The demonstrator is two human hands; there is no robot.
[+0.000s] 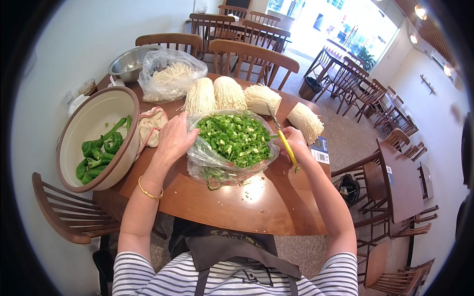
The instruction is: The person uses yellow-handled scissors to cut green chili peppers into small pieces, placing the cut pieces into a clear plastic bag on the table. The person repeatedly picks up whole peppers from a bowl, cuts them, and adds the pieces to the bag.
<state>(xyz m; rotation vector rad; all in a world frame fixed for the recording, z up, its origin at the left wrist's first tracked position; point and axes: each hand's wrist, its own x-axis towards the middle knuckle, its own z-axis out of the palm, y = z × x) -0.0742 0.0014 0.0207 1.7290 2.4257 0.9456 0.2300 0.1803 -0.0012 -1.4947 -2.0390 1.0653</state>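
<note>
A clear plastic bag (202, 157) full of chopped green peppers (233, 138) sits on the wooden table (222, 207) before me. My left hand (177, 135) grips the bag's left rim, its thumb on the inner side. At the opposite rim, my right hand (294, 142) holds a slim yellow-handled cutting tool (287, 146). Its metal blade points away from me; I cannot tell whether it is scissors or a knife. A green strip shows by the right fingertips, at the edge of the bag. Pepper scraps lie below the bag.
Whole green peppers (98, 157) lie in a large beige tub (72, 129) on the left. Several enoki mushroom bundles (229, 92) line the far side. Behind them are another plastic bag (200, 68), a steel bowl (127, 64) and chairs (255, 51). Cloth gloves (152, 122) lie beside the tub.
</note>
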